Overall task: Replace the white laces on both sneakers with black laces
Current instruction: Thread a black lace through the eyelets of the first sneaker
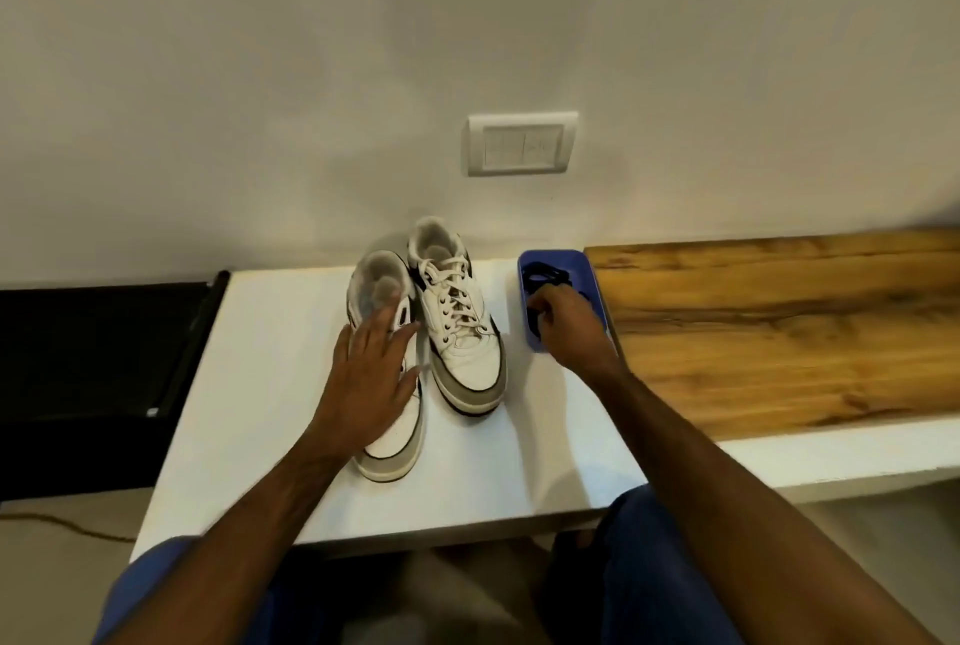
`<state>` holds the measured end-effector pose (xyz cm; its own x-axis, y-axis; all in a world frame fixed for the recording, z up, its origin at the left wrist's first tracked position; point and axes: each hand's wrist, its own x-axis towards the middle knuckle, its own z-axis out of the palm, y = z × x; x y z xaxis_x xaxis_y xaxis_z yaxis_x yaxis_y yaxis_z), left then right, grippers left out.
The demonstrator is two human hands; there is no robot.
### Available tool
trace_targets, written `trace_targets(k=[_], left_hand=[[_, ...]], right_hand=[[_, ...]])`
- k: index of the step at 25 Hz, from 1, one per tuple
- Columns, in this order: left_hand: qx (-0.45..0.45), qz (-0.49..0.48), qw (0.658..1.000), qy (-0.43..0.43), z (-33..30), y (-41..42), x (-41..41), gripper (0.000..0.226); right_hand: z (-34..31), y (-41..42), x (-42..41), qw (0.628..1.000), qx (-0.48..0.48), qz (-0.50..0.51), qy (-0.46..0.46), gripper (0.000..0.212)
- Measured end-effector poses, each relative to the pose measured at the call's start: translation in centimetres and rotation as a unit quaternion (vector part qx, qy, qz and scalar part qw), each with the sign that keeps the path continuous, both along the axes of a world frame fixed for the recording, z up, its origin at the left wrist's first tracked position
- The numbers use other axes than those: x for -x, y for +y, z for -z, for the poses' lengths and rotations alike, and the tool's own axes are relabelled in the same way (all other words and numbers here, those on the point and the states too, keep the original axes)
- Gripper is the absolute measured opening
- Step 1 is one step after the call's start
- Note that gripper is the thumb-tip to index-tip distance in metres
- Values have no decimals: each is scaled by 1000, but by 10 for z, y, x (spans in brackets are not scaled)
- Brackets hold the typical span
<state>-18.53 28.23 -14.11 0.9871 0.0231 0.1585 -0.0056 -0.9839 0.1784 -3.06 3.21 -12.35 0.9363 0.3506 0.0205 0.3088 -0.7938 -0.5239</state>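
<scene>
Two white sneakers with grey toe caps stand side by side on a white table (260,384), toes toward me. The right sneaker (462,332) still carries white laces. My left hand (371,369) lies flat with straight fingers on the middle of the left sneaker (387,436), hiding its lacing. A blue tray (582,270) to the right of the shoes holds black laces (543,275). My right hand (563,327) reaches into the tray with fingers curled around the black laces.
A wooden board (779,327) lies right of the tray on a white ledge. A black object (93,358) sits left of the table. A wall switch plate (519,143) is behind the shoes. My knees are under the table's front edge.
</scene>
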Motion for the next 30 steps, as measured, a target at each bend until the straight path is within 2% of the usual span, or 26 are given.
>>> trace_targets(k=[4,8,11,13,16,19,21,23,24,25,27,29,30], left_hand=[[39,-19,998,-48,16,-7,1,54],[44,-33,997,-57,22,-8,-2,54],[33,-33,997,-56,23,-7,-4,52],[35,-34,997,-55,23,-6,-3,52],[37,-32,997,-51,23,-5,-2,50],[54,-33,997,-55,17,-7,-3,51],[89,-34,992,-80,7,-10,-3,51],[180,-16,977,-115,-11,-14,-2,48],[258,5,959,-119,-21,-17,-1,47],[351,29,929,-113,-31,-19,1,47],[521,58,849,-66,-50,-25,6,53],[610,78,788,-23,-63,-26,13,58],[634,78,769,-10,-64,-26,18,55]], right_hand=[[22,-11,-26,993,115,7,-16,15],[29,-2,-38,977,211,31,9,22],[29,7,-42,968,247,35,13,12],[28,7,-42,971,237,32,20,13],[14,-2,-40,986,140,45,73,13],[-25,-13,-33,990,-35,67,122,12],[-61,-16,-23,967,-195,39,157,13],[-91,-13,-5,910,-345,-31,227,8],[-100,-9,5,871,-402,-69,272,8],[-105,-2,15,835,-439,-103,316,17],[-106,15,35,776,-460,-161,399,38],[-99,36,54,742,-467,-195,441,30],[-93,46,61,743,-463,-195,442,21]])
